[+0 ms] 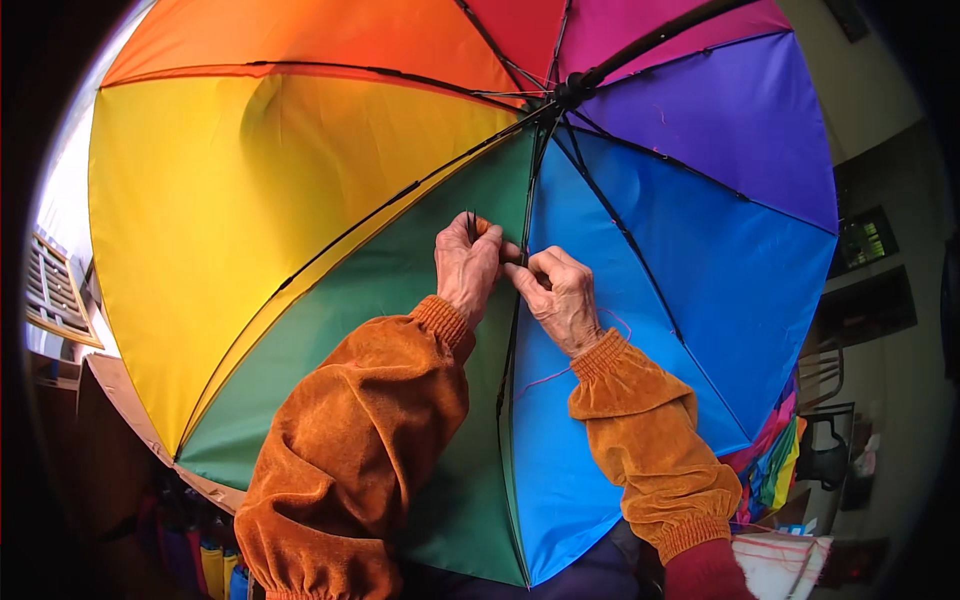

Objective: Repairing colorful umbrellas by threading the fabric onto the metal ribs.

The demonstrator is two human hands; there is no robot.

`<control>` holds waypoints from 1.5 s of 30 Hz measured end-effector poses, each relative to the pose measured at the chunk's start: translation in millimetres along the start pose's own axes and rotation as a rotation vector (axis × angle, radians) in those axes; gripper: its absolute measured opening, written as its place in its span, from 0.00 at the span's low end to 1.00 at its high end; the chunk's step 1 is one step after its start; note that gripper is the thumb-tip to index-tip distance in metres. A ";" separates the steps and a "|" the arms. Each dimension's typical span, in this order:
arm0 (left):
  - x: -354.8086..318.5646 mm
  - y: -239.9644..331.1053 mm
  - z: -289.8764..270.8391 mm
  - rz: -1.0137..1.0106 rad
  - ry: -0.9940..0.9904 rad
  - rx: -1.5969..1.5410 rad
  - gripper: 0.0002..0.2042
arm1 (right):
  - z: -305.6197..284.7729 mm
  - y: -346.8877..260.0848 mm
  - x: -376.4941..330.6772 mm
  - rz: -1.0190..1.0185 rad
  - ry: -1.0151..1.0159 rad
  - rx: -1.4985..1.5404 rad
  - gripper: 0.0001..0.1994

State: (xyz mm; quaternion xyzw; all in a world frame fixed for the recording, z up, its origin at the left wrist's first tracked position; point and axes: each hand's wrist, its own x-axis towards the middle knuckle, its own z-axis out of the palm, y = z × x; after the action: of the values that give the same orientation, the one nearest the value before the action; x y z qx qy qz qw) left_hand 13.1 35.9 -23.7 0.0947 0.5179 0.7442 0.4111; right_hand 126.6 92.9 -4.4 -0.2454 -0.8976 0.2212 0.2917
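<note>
A large open umbrella point(330, 190) with panels in rainbow colours fills the view, its inside facing me. Along the seam of the green and blue panels runs a dark metal rib point(507, 370). My left hand point(467, 268) is closed, its fingertips pinching at this rib; a small dark pointed thing point(473, 226) sticks up between its fingers. From the right, my right hand point(562, 298) is closed too, thumb and forefinger pressed together at the same spot. What it pinches is too small to make out. Loose pink thread point(545, 380) lies by the right wrist.
The black shaft point(665, 35) rises from the hub point(572, 92) toward the upper right. More folded colourful fabric point(785, 455) lies at the right, above a white cloth or sack point(780, 563). A brown cardboard edge point(125, 405) shows at the lower left, and a chair point(825, 375) stands far right.
</note>
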 end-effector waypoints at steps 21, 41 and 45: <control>-8.5 1.7 -3.0 -0.113 -0.068 -0.031 0.05 | -5.6 5.8 3.4 0.147 -0.106 0.079 0.14; -7.0 -6.3 -0.5 -0.056 -0.059 -0.049 0.05 | -5.1 9.2 4.5 0.128 -0.120 0.071 0.13; 1.7 -19.2 -1.9 0.043 -0.062 0.078 0.06 | -5.2 9.5 4.7 0.174 -0.150 0.098 0.10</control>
State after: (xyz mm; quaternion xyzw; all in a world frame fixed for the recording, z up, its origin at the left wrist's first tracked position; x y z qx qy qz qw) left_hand 20.8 38.3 -41.3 0.1449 0.5315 0.7286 0.4071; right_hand 129.6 104.4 -3.8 -0.2906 -0.8804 0.3068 0.2152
